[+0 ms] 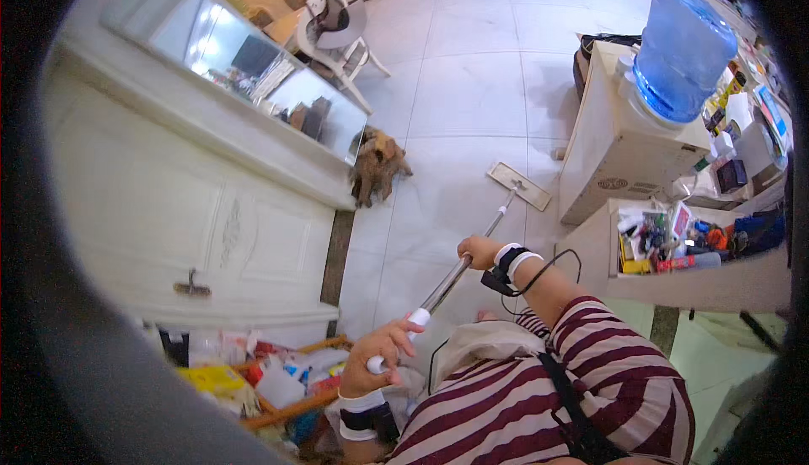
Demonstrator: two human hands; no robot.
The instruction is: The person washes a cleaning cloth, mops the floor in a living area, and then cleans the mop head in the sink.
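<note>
A flat mop (444,286) slants across the floor in front of me, its metal pole running from lower left to upper right. Near the white top end of the pole, my left hand (381,355) is closed around the grip. Farther down the pole, my right hand (479,251) wraps around the metal shaft. The mop's rectangular, pale head (519,186) lies on the tiles beside the base of the white cabinet. Both wrists wear dark straps over white bands, and a black cable loops from the right one.
A white cabinet (602,149) carries a blue water bottle (684,48) at right, beside an open drawer (613,246) of small items. A brown root-like wooden piece (377,166) stands by the left wall. A white door (194,204), a chair (341,48) and a cluttered wooden-framed rack (278,419) are also left.
</note>
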